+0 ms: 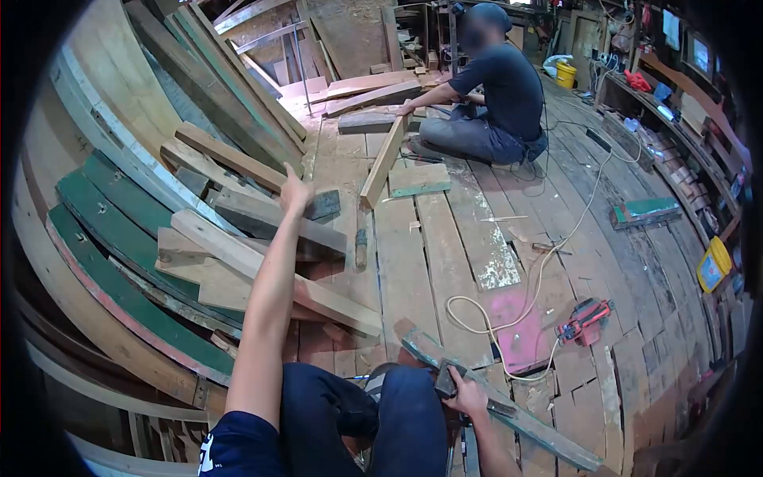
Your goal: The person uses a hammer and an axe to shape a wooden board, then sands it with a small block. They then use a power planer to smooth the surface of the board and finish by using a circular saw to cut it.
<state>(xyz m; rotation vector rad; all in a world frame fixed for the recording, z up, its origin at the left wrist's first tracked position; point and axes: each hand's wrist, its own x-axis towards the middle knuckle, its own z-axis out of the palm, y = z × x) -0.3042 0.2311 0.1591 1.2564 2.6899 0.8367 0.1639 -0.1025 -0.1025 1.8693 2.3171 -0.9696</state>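
Green-painted plank: lies at a slant (548, 441) just beside my knees, its near part under my right hand.
Right hand: closed around a dark block-like hand tool (447, 380) on the green-painted plank; my right hand (469, 395) has its fingers wrapped over it.
Left hand: my left hand (296, 193) reaches out, left of and beyond the green-painted plank, to the end of a brown timber beam (230, 157); the index finger is extended, but I cannot tell whether the rest grips or touches.
Lumber stack: loose pale beams (338, 304) and blocks overlap at odd angles, left of the green-painted plank.
Co-worker: a person (505, 87) sits on the floor well beyond the green-painted plank, one hand on a board (385, 163).
Risks: in my judgement, a tug on one beam could slide the crossed pieces onto my arm; my divided reach could let the hand tool slip or the green-painted plank roll; the pale cord (584, 219), looped near the plank, could catch a foot or drag the red power tool (586, 320).
Containers: one yellow bucket (566, 75) stands far beyond the green-painted plank, a white bag (558, 60) at its top; another yellow bucket (715, 264) is off to its right, contents hidden.
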